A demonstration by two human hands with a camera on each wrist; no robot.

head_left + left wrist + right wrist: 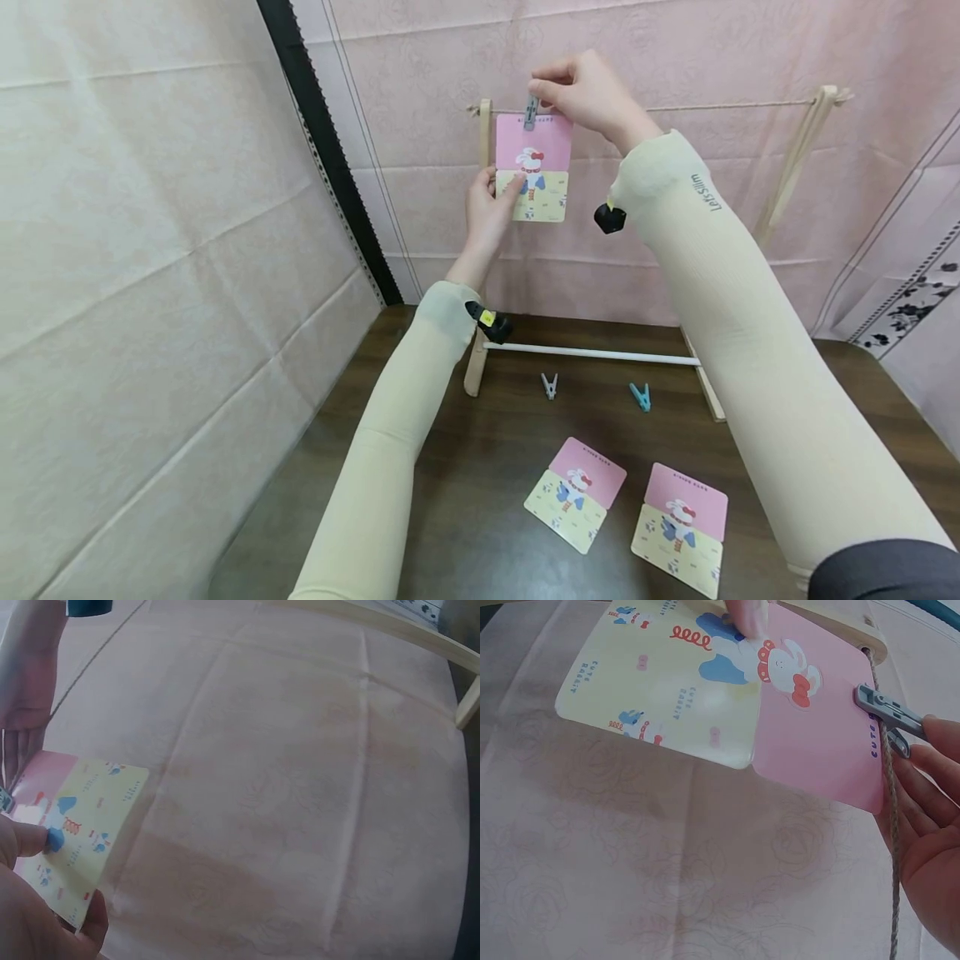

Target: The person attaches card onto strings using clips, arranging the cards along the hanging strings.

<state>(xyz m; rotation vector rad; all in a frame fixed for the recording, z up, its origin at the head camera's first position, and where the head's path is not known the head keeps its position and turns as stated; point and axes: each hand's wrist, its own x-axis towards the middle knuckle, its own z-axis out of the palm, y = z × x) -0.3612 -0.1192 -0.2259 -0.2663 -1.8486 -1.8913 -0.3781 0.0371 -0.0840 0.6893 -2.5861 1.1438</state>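
Observation:
A pink-and-yellow rabbit card hangs upright at the left end of a thin rope. My left hand pinches the card's lower left side, with the thumb over its printed face. At the card's top edge, my right hand grips the handle end of a grey clothespin. In the right wrist view, the clothespin straddles the rope and its tip lies over the pink end of the card.
The rope is strung between the posts of a wooden stand with a white lower bar. A pale grey clothespin, a blue clothespin and two similar cards lie on the dark table. Fabric hangs behind.

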